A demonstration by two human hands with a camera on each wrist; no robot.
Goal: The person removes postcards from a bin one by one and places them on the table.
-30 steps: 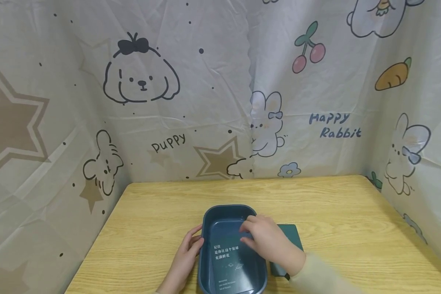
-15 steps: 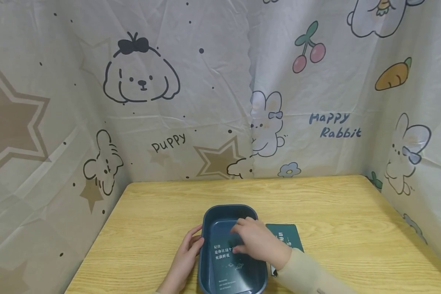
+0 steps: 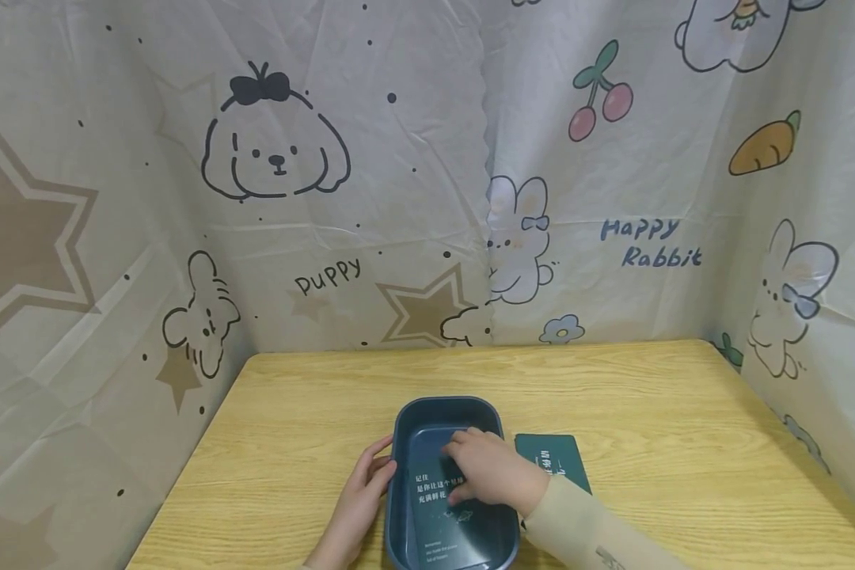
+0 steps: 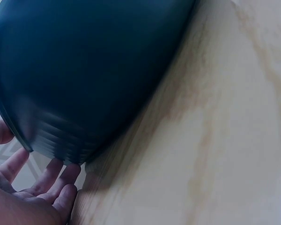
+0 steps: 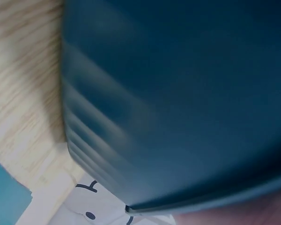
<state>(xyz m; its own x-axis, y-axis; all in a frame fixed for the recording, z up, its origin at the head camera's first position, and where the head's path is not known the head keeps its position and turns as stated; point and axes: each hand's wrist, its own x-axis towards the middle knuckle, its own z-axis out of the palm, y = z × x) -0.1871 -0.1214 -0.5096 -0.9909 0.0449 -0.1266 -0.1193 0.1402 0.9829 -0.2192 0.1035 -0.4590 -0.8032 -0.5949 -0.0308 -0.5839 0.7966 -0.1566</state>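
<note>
A deep dark blue box (image 3: 447, 410) with rounded corners stands near the table's front edge. Inside it lies a dark green booklet or card (image 3: 438, 532) with white Chinese print and small planet drawings. My left hand (image 3: 359, 495) rests its fingertips against the box's left side; the left wrist view shows those fingers (image 4: 49, 176) touching the ribbed wall. Over the box's right rim reaches my right hand (image 3: 497, 471), thumb and fingers bent and apart above the green booklet, holding nothing visible. In the right wrist view the box wall (image 5: 178, 93) hides most of that hand.
To the right of the box, a second green booklet (image 3: 570, 459) with white print lies on the wooden table (image 3: 313, 412), partly behind my right sleeve (image 3: 584, 522). A cartoon-printed curtain (image 3: 413, 222) closes off the back and both sides.
My right hand has shifted left and slightly down, further over the booklet in the box. The second booklet's white print has come into view. The left hand and box stay put.
</note>
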